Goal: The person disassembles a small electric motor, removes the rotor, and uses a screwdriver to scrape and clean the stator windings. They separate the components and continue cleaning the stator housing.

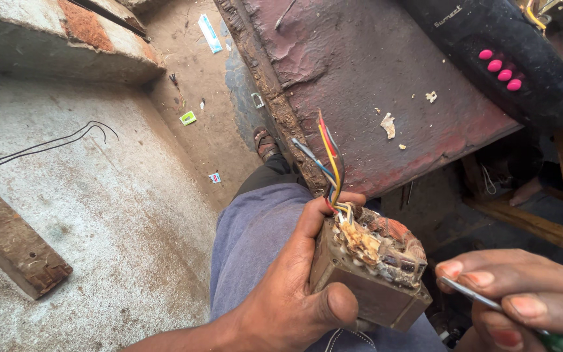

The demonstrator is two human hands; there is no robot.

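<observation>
I take the transformer [369, 274] as my landmark. It sits in my left hand [294, 293], above my lap in the grey-blue trousers [255, 228]. The left grip is closed on it: thumb pressed across the flat metal face nearest me, fingers wrapped round the far side.

I judge it heavy for its bulk, a stiff block of laminated iron that will not give under pressure, so the plain metal sides are the place to hold it. Its top is another matter: the copper winding [395, 229] and the brittle yellowed insulation look fragile, and I would keep fingers off them. The coloured wires [327, 163] rise from the transformer's upper left corner, limp and easily torn at their roots.

To the transformer's right, my right hand [522, 293] pinches a slim screwdriver [477, 296] with a green handle; that grip is narrow and shut on the tool. The metal tip lies just beside the transformer's right edge, whether touching I cannot tell.

Beyond the transformer stands the rusty red bench [373, 72], carrying a black appliance with pink buttons [500, 65] at its far right. Left of the transformer, well apart, is the concrete floor [99, 195].
</observation>
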